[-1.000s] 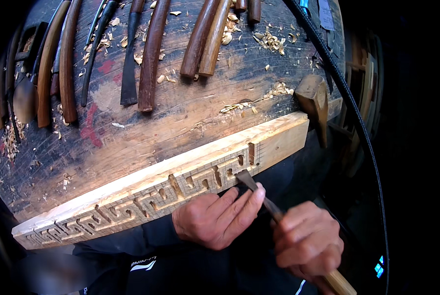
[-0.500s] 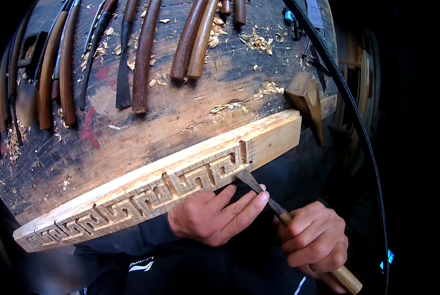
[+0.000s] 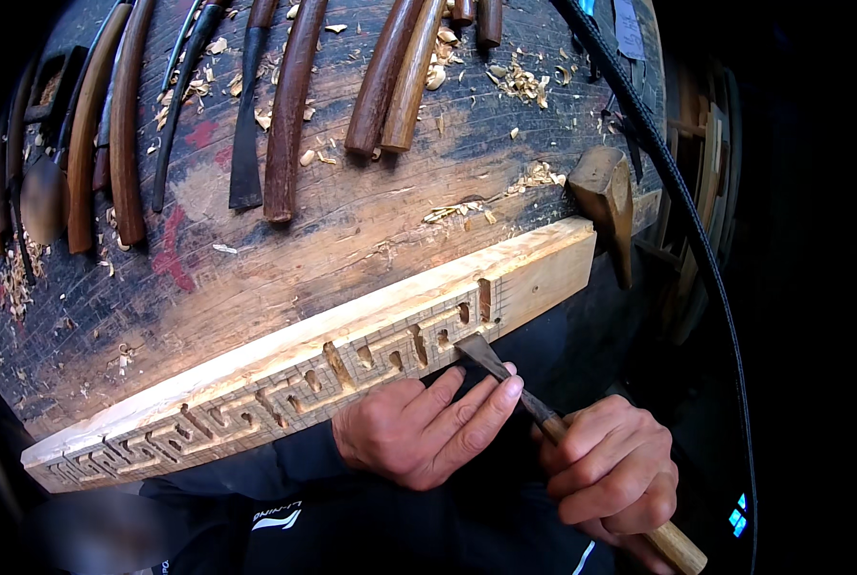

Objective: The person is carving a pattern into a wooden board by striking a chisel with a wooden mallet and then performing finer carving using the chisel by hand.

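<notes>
A long pale wooden board (image 3: 548,275) lies aslant along the bench's near edge, with a carved angular meander pattern and pencilled grid lines on the side towards me. My right hand (image 3: 611,465) is wrapped round the wooden handle of a chisel (image 3: 483,356), whose end sticks out below the fist. The flat blade's tip touches the board's lower edge near the right end of the carving. The fingers of my left hand (image 3: 428,422) reach along the board's lower edge, their tips closed about the chisel's metal shank. Its thumb is hidden.
On the worn bench (image 3: 352,259) several wood-handled carving tools (image 3: 289,125) lie across the far side among wood shavings (image 3: 520,84). A wooden mallet (image 3: 606,206) rests just beyond the board's right end. A black braided cable (image 3: 683,196) runs down the right side.
The view has shifted slightly, so the bench and tools sit a little further right. The chisel tip and both hands keep nearly the same place at the board.
</notes>
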Demonstrator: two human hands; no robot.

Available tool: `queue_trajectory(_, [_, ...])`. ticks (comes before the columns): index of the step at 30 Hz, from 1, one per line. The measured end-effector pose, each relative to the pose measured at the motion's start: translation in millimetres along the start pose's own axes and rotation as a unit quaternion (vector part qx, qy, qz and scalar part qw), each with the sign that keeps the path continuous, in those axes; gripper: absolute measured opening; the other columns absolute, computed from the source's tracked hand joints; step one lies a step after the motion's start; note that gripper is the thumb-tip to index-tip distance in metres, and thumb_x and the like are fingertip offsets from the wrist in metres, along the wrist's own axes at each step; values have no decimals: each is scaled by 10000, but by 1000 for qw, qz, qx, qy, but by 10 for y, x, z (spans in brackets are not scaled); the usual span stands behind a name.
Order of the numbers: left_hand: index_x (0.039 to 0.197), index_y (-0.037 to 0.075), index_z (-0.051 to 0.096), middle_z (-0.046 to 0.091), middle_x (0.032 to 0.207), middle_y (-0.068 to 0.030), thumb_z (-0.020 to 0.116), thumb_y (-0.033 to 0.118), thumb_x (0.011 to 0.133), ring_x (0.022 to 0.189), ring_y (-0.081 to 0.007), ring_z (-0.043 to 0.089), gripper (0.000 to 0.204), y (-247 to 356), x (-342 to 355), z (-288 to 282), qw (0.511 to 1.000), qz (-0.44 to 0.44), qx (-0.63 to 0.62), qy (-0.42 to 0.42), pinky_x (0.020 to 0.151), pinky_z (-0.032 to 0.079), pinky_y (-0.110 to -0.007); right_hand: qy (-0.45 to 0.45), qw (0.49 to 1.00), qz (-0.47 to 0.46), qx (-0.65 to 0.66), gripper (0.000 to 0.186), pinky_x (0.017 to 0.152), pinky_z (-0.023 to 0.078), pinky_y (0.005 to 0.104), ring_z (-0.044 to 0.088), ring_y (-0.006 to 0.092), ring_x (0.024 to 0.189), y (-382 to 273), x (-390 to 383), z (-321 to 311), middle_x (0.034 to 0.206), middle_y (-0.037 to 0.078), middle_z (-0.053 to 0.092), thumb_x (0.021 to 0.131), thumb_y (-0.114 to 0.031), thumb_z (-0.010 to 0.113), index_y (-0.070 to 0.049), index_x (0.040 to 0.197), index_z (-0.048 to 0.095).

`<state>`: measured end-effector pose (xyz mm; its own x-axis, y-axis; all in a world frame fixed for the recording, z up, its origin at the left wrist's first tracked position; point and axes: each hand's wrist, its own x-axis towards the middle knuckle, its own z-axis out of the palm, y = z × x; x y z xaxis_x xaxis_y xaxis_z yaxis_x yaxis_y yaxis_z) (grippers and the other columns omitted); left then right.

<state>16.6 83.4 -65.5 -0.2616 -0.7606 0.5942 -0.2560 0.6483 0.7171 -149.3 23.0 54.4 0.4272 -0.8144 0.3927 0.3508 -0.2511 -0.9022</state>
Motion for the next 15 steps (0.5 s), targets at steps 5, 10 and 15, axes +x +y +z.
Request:
queue_trajectory(5, [1349, -144, 678, 850, 1153, -219, 800, 92, 1034, 907, -213, 846, 412, 18, -3, 17, 1000, -12, 2, -1, 525, 506, -244, -22, 998, 53, -2, 357, 407, 379, 316, 568, 243, 430, -39, 95, -27, 689, 242, 683, 1104, -40, 571, -23, 748, 560])
queue_trajectory(10, [1354, -151, 671, 850, 1159, -217, 815, 107, 1028, 894, -211, 843, 440, 7, -10, 18, 1000, -6, 7, -8, 524, 515, -246, -23, 999, 48, 0, 326, 416, 375, 311, 561, 236, 438, -23, 63, -40, 711, 237, 689, 1090, -31, 572, -24, 765, 558])
queue_trajectory(15, [1375, -160, 657, 847, 1170, -222, 831, 99, 1004, 890, -220, 841, 484, 19, -28, 0, 1000, -5, 11, -21, 529, 527, -253, -18, 1000, 22, 12, 524, 411, 371, 306, 553, 229, 438, 47, 17, -39, 680, 219, 668, 1191, -341, 557, -26, 772, 557])
